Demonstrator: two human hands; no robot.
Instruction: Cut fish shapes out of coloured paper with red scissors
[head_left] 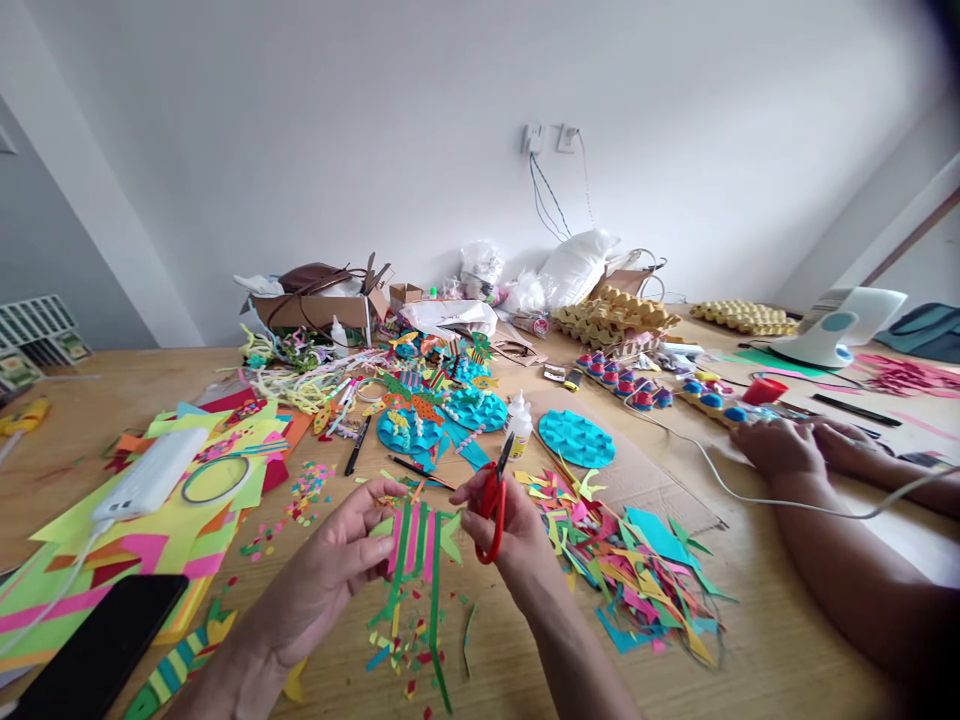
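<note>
Between my hands is a pink paper fish [414, 540] with green stripes and light green head and tail pieces; long strip ends hang below it. My left hand [349, 550] pinches the fish at its left end. In my right hand [506, 530] are red-handled scissors [493, 500], blades pointing up, and its fingertips are close to the fish's tail; whether they touch it I cannot tell. Small paper snippets [397, 625] lie on the table below. A glue bottle [519, 425] stands just beyond the scissors, beside a blue textured oval [576, 438].
To the left lie coloured paper sheets [150, 540], a white power strip [154, 475] and a black phone [105, 645]. Paper scraps [637, 575] are heaped at right. A co-worker's hands [787, 445] rest near painted egg-carton pieces [712, 400]. A white cable [720, 480] crosses the table.
</note>
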